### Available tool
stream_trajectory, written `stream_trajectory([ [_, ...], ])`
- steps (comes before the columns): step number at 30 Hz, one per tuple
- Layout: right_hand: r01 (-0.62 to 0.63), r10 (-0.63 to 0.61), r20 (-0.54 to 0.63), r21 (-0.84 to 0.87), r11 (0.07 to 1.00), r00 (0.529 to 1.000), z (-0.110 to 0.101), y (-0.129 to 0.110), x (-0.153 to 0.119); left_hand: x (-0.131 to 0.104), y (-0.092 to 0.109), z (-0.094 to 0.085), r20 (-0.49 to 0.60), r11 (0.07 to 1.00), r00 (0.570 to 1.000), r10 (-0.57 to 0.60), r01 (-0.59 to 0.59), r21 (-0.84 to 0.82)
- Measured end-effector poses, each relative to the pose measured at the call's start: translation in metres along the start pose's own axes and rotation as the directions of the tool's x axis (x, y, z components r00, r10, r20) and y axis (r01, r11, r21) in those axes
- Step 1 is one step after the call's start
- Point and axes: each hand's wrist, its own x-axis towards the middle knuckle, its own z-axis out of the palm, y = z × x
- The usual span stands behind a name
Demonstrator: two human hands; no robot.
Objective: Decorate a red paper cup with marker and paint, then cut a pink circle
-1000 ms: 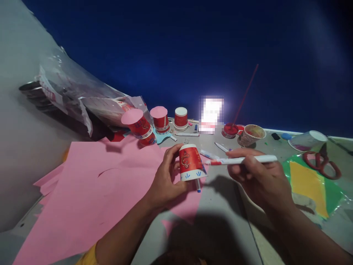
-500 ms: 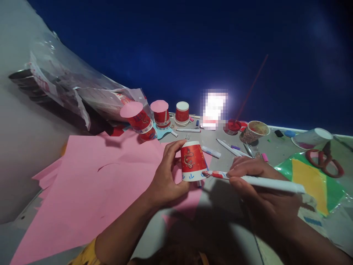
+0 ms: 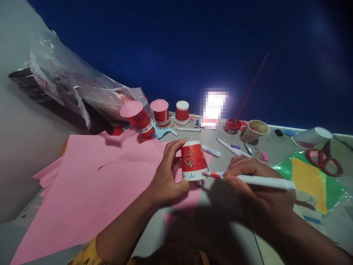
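Note:
My left hand [image 3: 167,180] is closed around an upside-down red paper cup [image 3: 194,160] with a gold dragon print. Small blue strokes run along the cup's white rim band, which faces down. Between the fingers of my right hand [image 3: 256,187] is a white marker pen [image 3: 264,182] with a red-stained front end. Its tip meets the right side of the white band, near one of the blue marks. Beneath the cup lies pink paper [image 3: 110,191], with the end of a blue-tipped pen showing just below the cup.
Behind stand two red cups topped with pink discs [image 3: 159,105] and a plain red cup [image 3: 182,113]. Loose markers [image 3: 211,151], a glowing blurred screen [image 3: 214,108], a stained paper cup [image 3: 254,131], and red-handled scissors [image 3: 324,162] on a green-yellow packet [image 3: 309,184] sit rightward. Plastic bags [image 3: 68,73] are left.
My right hand has shifted slightly left with the marker, its tip staying at the cup's white band. The cup in my left hand has barely moved.

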Motion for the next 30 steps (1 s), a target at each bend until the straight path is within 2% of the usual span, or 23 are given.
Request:
stream_trajectory([
  [8,-0.004,0.004,-0.007,-0.012,1.000,1.000,0.0002,0.0048,-0.0015,0.0006,0.0008,0.0000,0.014,0.999,1.000,-0.019,0.020,-0.031],
  [15,0.015,-0.012,-0.084,0.040,0.999,0.996,-0.0021,0.0031,-0.0002,0.0025,0.0051,0.0010,0.003,0.998,0.999,-0.034,0.034,-0.053],
  [30,0.039,-0.040,-0.065,-0.018,0.999,0.997,0.0017,0.0061,-0.0001,0.0021,0.0010,0.0014,0.006,0.997,1.000,-0.024,0.025,-0.079],
])
